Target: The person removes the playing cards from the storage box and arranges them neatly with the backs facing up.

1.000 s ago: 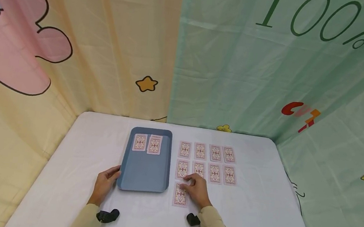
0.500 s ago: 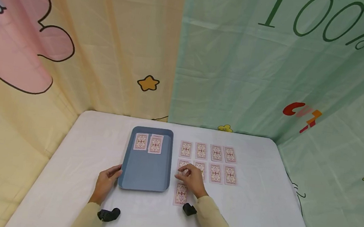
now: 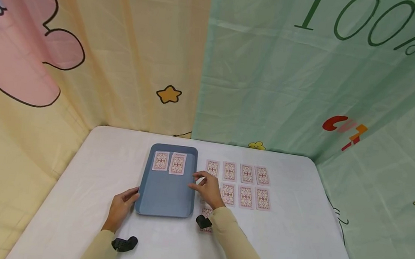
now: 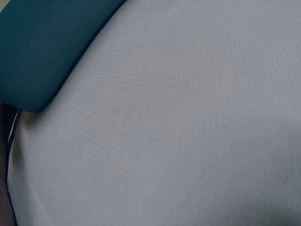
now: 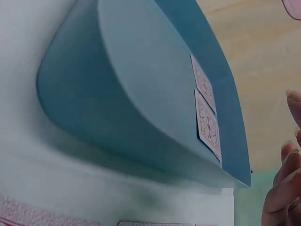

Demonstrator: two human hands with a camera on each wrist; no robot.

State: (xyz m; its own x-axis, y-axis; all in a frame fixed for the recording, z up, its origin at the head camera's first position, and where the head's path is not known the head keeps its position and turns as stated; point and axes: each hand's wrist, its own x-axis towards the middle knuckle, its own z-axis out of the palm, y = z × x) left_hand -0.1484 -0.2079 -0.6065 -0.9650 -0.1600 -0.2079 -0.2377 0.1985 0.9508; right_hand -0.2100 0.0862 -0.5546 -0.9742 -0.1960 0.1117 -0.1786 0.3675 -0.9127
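My left hand (image 3: 119, 206) touches the left rim of a blue-grey tray (image 3: 166, 198) near its lower corner. My right hand (image 3: 209, 188) hovers at the tray's right rim, thumb and index finger apart with nothing between them; its fingertips (image 5: 290, 153) show at the right of the right wrist view. Inside the tray, two playing cards lie face down side by side at the far end, a left one (image 3: 161, 161) and a right one (image 3: 177, 164). On the cloth, one playing card (image 3: 206, 213) is partly covered by the right wrist's black camera.
Right of the tray, face-down playing cards lie in rows on the white table (image 3: 287, 243), such as a far-right card (image 3: 262, 176) and a nearer card (image 3: 246, 197). The right hand and forearm hide part of the left column. Printed curtains (image 3: 259, 88) stand behind the table.
My right hand has moved left and away from the body, from the nearest card to the tray's right rim. The left hand stays at the tray; the two cards inside lie as before.
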